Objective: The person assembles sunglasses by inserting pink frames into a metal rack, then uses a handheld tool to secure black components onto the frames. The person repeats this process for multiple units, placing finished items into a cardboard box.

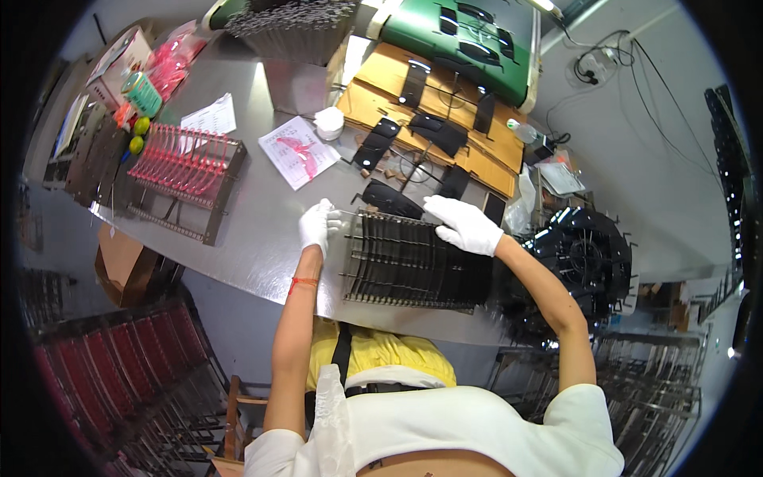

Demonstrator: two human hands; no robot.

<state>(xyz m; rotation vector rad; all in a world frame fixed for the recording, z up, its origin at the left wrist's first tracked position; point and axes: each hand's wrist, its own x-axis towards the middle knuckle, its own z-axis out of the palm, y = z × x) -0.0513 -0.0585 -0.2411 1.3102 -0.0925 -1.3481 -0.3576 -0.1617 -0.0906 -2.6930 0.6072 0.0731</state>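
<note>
A metal rack filled with curved black pieces in a close row lies on the table in front of me. At its far left corner my left hand, in a white glove, is closed. Its fingertips pinch what looks like a thin metal rod that reaches to the rack's edge. My right hand, also gloved in white, lies over the rack's far right part. Its fingers are stretched out and close together, and the palm side is hidden. Black curved parts on a wire frame sit just beyond the rack.
Left on the metal table stands a rack of pink pieces, near a green can. Beyond are a paper, a box of thin rods and cardboard. Glossy black parts crowd the right side.
</note>
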